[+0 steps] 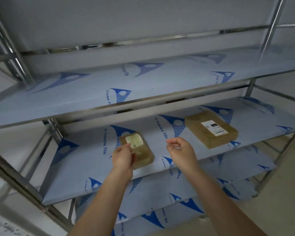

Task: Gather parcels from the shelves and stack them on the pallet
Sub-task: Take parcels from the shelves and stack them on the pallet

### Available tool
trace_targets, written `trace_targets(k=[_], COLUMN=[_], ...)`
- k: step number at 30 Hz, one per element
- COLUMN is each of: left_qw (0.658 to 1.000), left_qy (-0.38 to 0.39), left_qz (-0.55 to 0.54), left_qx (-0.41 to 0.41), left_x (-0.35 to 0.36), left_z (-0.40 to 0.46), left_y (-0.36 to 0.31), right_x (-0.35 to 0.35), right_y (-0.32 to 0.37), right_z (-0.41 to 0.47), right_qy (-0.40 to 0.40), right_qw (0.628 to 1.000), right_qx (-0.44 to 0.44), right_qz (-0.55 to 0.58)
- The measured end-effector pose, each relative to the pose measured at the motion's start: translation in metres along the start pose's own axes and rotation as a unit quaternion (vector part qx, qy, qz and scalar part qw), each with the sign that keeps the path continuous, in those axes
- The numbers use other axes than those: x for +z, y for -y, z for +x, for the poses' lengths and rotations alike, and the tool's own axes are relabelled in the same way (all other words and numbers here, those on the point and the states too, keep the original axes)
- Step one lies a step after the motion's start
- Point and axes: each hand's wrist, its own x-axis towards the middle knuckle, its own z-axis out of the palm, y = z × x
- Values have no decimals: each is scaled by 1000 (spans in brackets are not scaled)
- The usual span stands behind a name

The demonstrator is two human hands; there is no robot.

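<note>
Metal shelving rack w/ shiny steel posts; shelves covered in pale protective film [85, 160] printed w/ blue fan-shaped logos, smooth, slightly glossy. On the middle shelf [245, 150], near its front edge & left of centre, lies a small tan padded parcel [144, 156], soft rounded corners, crinkly plastic-like skin, w/ a pale square label [134, 141] on its rear half. Left hand [123, 157] sits over the parcel's left side, fingers [129, 145] curled at the label edge; looks like a pinch on the parcel, though contact is partly hidden by the hand itself. Right hand [180, 149] hovers just right of that parcel, apart from it, fingers loosely curled & narrow, holding nothing. Toward the shelf's right end, nearer the rear edge, a larger flat tan rectangular parcel [211, 130] w/ white printed label [214, 127], lying at an angle, well apart from both hands. Upper shelf [75, 92] overhangs the work area from above. Lower shelves below, same film. Pale floor [279, 210] at lower right.
</note>
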Motion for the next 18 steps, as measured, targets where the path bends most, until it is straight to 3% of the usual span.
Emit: trace_targets(k=[9, 18], left_qw=[986, 976], left_qy=[-146, -142], left_qz=[41, 39], left_qx=[-62, -160], left_x=[30, 44], left_z=[84, 135], left_y=[10, 25], right_x=[54, 100], right_y=[-40, -75], right_z=[112, 178], right_qy=[110, 235], right_qw=[993, 965], right_qx=[37, 93], right_qz=[-5, -75])
